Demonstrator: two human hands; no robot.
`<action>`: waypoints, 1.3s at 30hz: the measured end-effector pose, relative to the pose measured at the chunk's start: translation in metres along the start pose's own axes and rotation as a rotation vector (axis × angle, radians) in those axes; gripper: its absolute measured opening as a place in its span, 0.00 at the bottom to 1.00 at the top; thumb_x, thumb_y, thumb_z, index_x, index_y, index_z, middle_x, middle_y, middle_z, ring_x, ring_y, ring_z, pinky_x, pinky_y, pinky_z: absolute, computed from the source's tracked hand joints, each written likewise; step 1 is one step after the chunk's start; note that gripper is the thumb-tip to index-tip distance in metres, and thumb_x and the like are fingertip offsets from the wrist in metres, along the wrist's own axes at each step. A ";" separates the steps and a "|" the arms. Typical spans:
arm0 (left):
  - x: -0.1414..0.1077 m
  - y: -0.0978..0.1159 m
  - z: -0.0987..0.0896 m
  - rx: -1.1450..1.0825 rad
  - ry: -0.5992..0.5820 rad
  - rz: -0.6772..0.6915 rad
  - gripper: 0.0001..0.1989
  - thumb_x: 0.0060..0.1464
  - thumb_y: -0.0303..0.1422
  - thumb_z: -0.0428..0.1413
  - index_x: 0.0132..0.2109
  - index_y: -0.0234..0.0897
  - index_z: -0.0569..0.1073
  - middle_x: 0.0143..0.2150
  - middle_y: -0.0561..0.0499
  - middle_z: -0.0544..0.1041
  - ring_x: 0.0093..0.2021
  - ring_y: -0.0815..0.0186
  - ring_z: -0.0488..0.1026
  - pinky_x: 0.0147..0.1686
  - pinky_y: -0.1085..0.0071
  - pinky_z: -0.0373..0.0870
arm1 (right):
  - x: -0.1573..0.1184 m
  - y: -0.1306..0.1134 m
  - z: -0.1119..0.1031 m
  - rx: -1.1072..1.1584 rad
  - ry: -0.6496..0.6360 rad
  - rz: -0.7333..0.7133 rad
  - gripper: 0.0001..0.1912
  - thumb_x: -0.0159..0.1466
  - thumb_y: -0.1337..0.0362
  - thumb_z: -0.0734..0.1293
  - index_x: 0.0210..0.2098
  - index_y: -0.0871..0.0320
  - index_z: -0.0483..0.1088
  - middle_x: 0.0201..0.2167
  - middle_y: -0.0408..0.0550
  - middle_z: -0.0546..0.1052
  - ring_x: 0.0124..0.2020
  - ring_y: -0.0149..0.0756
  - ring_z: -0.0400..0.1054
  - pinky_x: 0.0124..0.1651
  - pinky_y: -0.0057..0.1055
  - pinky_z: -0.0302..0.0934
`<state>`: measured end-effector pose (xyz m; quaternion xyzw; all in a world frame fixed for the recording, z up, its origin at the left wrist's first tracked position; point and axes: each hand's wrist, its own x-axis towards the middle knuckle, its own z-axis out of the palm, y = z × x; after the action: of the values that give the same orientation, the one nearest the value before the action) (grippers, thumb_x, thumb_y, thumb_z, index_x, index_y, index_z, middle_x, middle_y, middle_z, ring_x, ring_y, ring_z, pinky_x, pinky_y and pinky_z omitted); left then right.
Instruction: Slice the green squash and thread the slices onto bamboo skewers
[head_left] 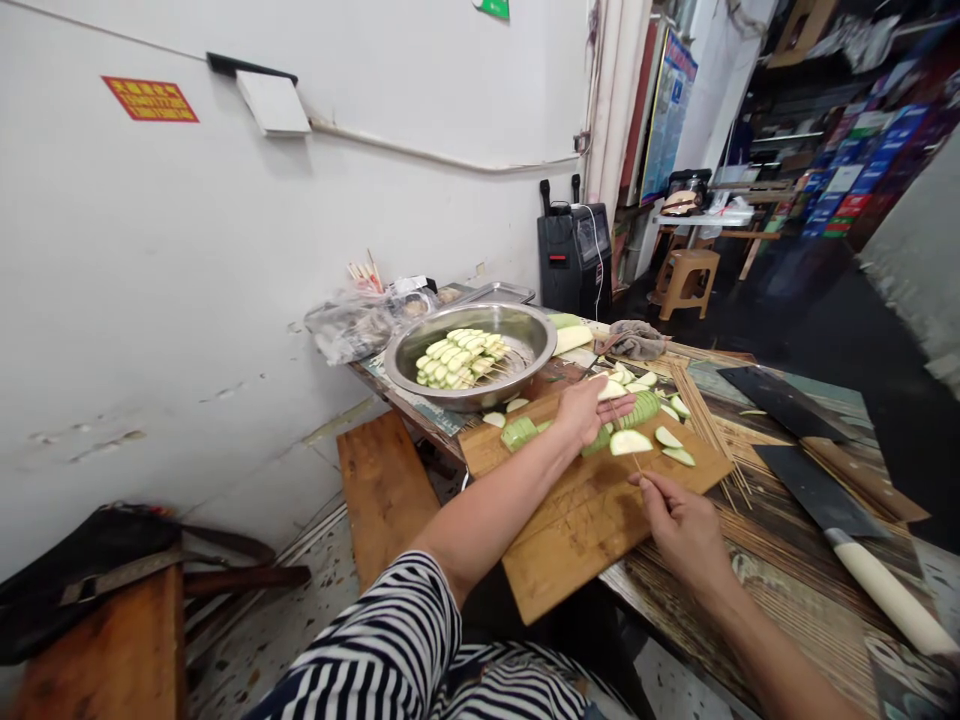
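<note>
Striped sleeve [367, 645] foremost, zucchini slice [630, 443] between my hands over the cutting board [562, 540].
It lies just beyond my right hand [684, 528], crosswise to the thin skewer [637, 463] pinched in those fingers; my left hand [581, 412], fingers barely bent, holds a second slice [611, 389].

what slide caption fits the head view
Over a wooden board, the right hand holds a skewer bearing a vegetable slice near the left hand.

Likely eatery: skewers [706, 425], stacked cartons [870, 180]
</note>
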<state>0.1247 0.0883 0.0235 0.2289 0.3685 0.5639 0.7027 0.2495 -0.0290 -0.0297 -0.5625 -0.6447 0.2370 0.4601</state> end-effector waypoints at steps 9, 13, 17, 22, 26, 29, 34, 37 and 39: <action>-0.012 -0.014 0.012 0.014 -0.057 -0.090 0.05 0.57 0.27 0.48 0.37 0.29 0.68 0.29 0.42 0.77 0.32 0.59 0.78 0.37 0.61 0.75 | 0.006 0.003 -0.002 -0.023 0.098 -0.039 0.17 0.59 0.56 0.61 0.35 0.61 0.76 0.30 0.52 0.80 0.27 0.38 0.73 0.29 0.29 0.66; -0.014 -0.018 0.014 0.007 -0.178 -0.062 0.08 0.59 0.31 0.48 0.39 0.29 0.67 0.30 0.41 0.77 0.31 0.60 0.78 0.37 0.63 0.74 | 0.010 0.003 -0.007 -0.026 0.114 -0.054 0.18 0.60 0.55 0.61 0.36 0.62 0.76 0.28 0.50 0.79 0.21 0.34 0.71 0.24 0.28 0.64; -0.015 -0.013 0.012 0.029 -0.255 0.008 0.14 0.58 0.39 0.50 0.41 0.29 0.69 0.33 0.40 0.78 0.34 0.59 0.78 0.37 0.65 0.73 | 0.012 0.003 -0.012 -0.062 0.150 -0.076 0.19 0.60 0.54 0.61 0.37 0.61 0.76 0.29 0.50 0.79 0.25 0.36 0.72 0.27 0.28 0.66; -0.020 0.001 0.013 0.104 -0.206 0.059 0.12 0.58 0.34 0.52 0.45 0.31 0.72 0.35 0.44 0.78 0.31 0.64 0.77 0.36 0.69 0.72 | 0.011 0.007 -0.010 -0.082 0.203 -0.120 0.19 0.61 0.55 0.61 0.39 0.61 0.76 0.33 0.51 0.80 0.32 0.39 0.74 0.37 0.31 0.68; -0.030 0.013 0.014 0.124 -0.241 0.096 0.09 0.56 0.32 0.54 0.41 0.31 0.74 0.35 0.45 0.77 0.34 0.65 0.77 0.42 0.67 0.71 | 0.009 0.009 -0.007 -0.082 0.266 -0.191 0.17 0.61 0.56 0.63 0.40 0.61 0.76 0.37 0.52 0.79 0.36 0.40 0.74 0.43 0.34 0.68; -0.042 0.020 0.013 0.110 -0.274 0.170 0.09 0.56 0.33 0.54 0.40 0.31 0.75 0.38 0.45 0.77 0.39 0.65 0.75 0.48 0.64 0.68 | 0.009 0.010 -0.007 -0.053 0.324 -0.230 0.15 0.60 0.58 0.64 0.41 0.60 0.76 0.38 0.51 0.79 0.36 0.39 0.74 0.45 0.36 0.68; -0.061 0.024 0.009 0.021 -0.362 0.194 0.13 0.57 0.36 0.54 0.42 0.31 0.75 0.41 0.43 0.77 0.41 0.63 0.75 0.52 0.60 0.66 | 0.008 0.012 -0.009 -0.046 0.376 -0.295 0.14 0.60 0.61 0.65 0.43 0.58 0.75 0.37 0.49 0.79 0.34 0.37 0.75 0.44 0.35 0.68; -0.067 0.025 0.008 0.020 -0.372 0.243 0.11 0.52 0.32 0.58 0.42 0.31 0.75 0.41 0.44 0.77 0.40 0.61 0.76 0.51 0.58 0.67 | 0.006 0.011 -0.009 -0.055 0.370 -0.306 0.14 0.60 0.60 0.65 0.43 0.59 0.75 0.36 0.49 0.80 0.33 0.37 0.75 0.43 0.33 0.69; -0.070 0.025 0.008 0.029 -0.367 0.250 0.10 0.50 0.30 0.60 0.41 0.31 0.74 0.39 0.45 0.77 0.39 0.61 0.77 0.49 0.60 0.68 | 0.005 0.009 -0.008 -0.060 0.355 -0.308 0.14 0.60 0.60 0.65 0.43 0.58 0.75 0.36 0.49 0.80 0.33 0.37 0.75 0.42 0.33 0.69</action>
<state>0.1090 0.0287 0.0654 0.3817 0.2113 0.5903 0.6792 0.2614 -0.0237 -0.0322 -0.5038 -0.6387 0.0419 0.5801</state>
